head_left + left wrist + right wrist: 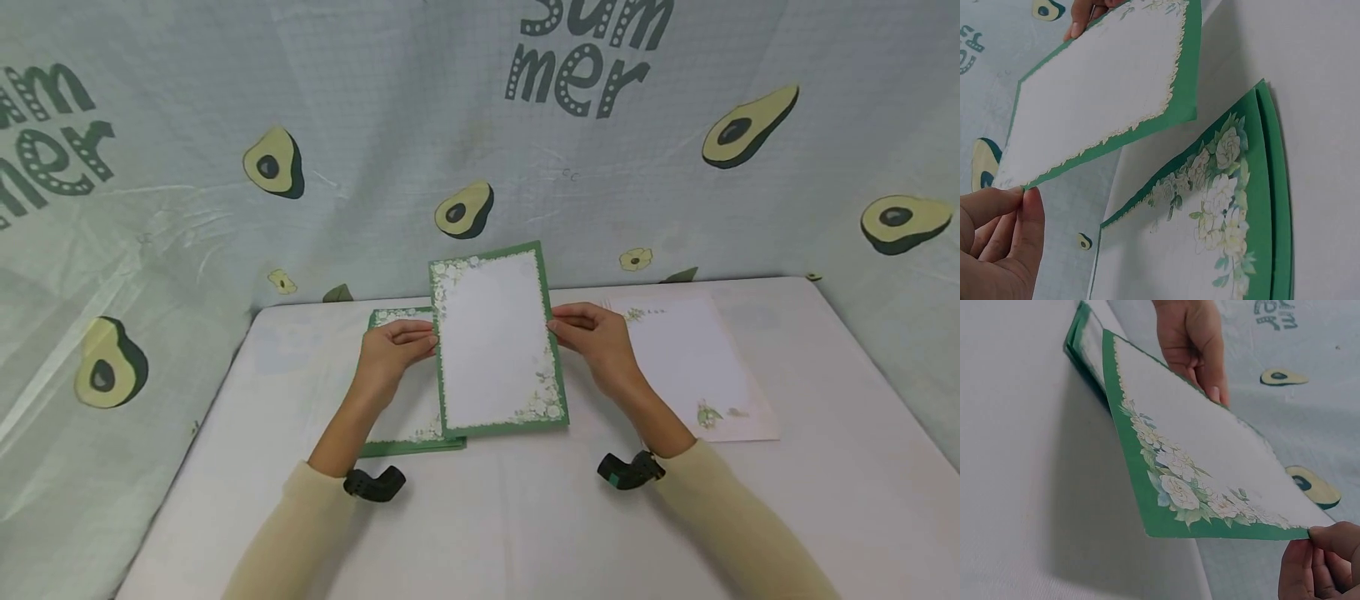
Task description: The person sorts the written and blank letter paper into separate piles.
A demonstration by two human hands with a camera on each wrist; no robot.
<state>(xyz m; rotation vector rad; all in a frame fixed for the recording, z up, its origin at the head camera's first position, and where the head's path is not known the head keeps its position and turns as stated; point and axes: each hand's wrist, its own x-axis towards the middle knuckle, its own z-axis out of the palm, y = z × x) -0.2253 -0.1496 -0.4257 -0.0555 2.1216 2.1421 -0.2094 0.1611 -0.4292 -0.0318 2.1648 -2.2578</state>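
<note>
A sheet of green-bordered floral paper is held up above the table, tilted. My left hand pinches its left edge between thumb and fingers. On the opposite edge, my right hand pinches it the same way. Beneath and to the left lies a stack of matching green-bordered sheets, partly covered by the raised one. In the left wrist view the stack shows layered edges and white printed flowers. The right wrist view shows the raised sheet's flowered corner apart from the table.
To the right, a pale pink-edged sheet with small plant prints lies on the white-covered table. Behind the table hangs a curtain printed with avocados and lettering. Black wrist cameras are strapped at both wrists.
</note>
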